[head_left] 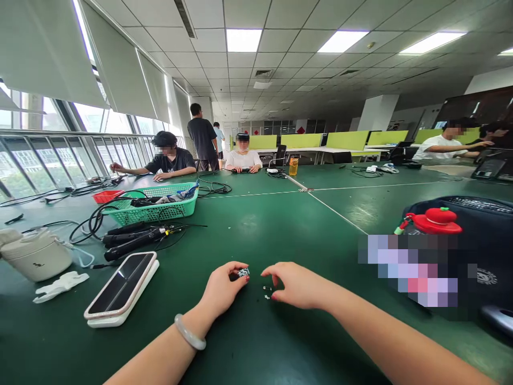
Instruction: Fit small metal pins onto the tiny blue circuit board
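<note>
Low over the green table (240, 342), my left hand (224, 289) pinches a small grey-and-white piece (243, 272) between thumb and fingers; its kind is too small to make out. To the right, my right hand (296, 286) has thumb and forefinger spread apart with nothing between them. Just left of its thumb tip lie a tiny dark part (266, 289) and a tiny white part (267, 297), both on the tabletop. A pale bangle is on my left wrist.
Left of my arm lies a phone (122, 283) on a white box-like thing. Behind it are black rods (134, 243), cables and a green basket (154, 214). A white pouch (36, 256) stands far left. A dark bag (481, 235) and a red-lidded bottle (436, 222) sit right. People sit across the table.
</note>
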The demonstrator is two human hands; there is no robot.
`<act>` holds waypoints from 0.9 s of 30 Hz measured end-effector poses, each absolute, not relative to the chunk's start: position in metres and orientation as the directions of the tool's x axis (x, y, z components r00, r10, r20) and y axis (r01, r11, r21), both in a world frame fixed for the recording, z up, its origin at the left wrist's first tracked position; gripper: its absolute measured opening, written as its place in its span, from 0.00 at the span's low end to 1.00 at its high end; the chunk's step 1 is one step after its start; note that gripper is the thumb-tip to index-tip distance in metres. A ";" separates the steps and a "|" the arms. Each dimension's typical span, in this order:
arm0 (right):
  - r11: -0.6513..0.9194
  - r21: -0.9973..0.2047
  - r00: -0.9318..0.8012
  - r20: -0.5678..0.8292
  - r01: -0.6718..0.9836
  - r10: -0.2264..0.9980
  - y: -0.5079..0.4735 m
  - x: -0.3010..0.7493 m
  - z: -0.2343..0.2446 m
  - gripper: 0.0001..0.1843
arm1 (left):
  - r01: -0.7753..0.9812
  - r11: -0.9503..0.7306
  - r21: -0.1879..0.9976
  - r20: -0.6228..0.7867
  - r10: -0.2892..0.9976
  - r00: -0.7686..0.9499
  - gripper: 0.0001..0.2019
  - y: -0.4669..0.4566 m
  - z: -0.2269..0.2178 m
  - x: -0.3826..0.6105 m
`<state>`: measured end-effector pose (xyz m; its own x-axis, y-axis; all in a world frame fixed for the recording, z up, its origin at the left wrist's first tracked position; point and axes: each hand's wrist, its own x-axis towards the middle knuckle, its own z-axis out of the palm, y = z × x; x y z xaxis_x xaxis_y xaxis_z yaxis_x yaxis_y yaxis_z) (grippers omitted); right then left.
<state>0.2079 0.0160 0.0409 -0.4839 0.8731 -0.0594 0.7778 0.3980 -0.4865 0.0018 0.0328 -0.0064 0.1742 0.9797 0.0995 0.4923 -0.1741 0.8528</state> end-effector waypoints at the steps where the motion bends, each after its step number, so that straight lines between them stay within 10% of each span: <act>1: 0.388 -0.496 -0.472 -0.052 0.777 0.880 0.018 0.210 0.029 0.22 | 0.496 -0.172 0.851 0.101 0.981 0.167 0.15 0.033 -0.007 0.001; 10: 0.412 -0.557 -0.458 0.063 0.721 0.887 0.017 0.211 -0.005 0.01 | 0.476 -0.170 0.863 0.060 0.970 0.237 0.17 0.033 -0.011 0.004; 27: 0.439 -0.556 -0.431 0.155 0.706 0.889 0.009 0.203 -0.006 0.06 | 0.571 -0.220 0.791 0.040 0.950 0.310 0.16 0.022 0.001 0.009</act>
